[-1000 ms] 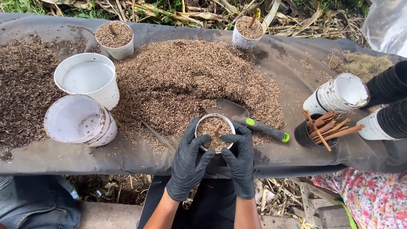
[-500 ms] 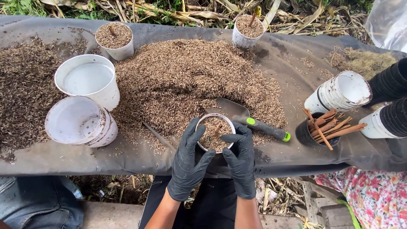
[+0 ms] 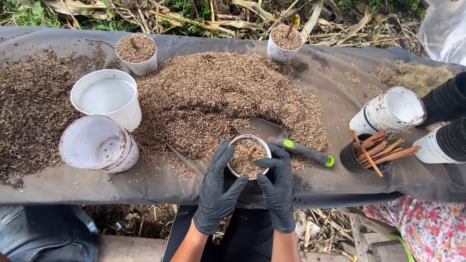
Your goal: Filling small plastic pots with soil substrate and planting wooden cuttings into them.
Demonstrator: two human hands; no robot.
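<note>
Both my hands wear black gloves and clasp a small white pot (image 3: 249,156) filled with brown husks, a short brown stick standing in its middle. My left hand (image 3: 218,187) wraps the pot's left side and my right hand (image 3: 278,187) wraps its right side, thumbs over the rim. The pot rests at the near edge of a grey sheet (image 3: 330,73) covering the table. Just behind it lies a trowel (image 3: 286,140) with a dark handle and green ends, beside a large heap of husks (image 3: 218,92).
Two empty white pots (image 3: 108,97) (image 3: 97,143) sit at left. Filled pots with sticks stand at the back left (image 3: 137,52) and back centre (image 3: 284,41). At right are a black cup of brown sticks (image 3: 369,150), stacked white pots (image 3: 391,110) and black pots (image 3: 446,99). A person's floral garment (image 3: 422,225) shows lower right.
My hands keep their hold on the pot and barely shift. The view has tipped slightly, so everything sits a little lower in the picture.
</note>
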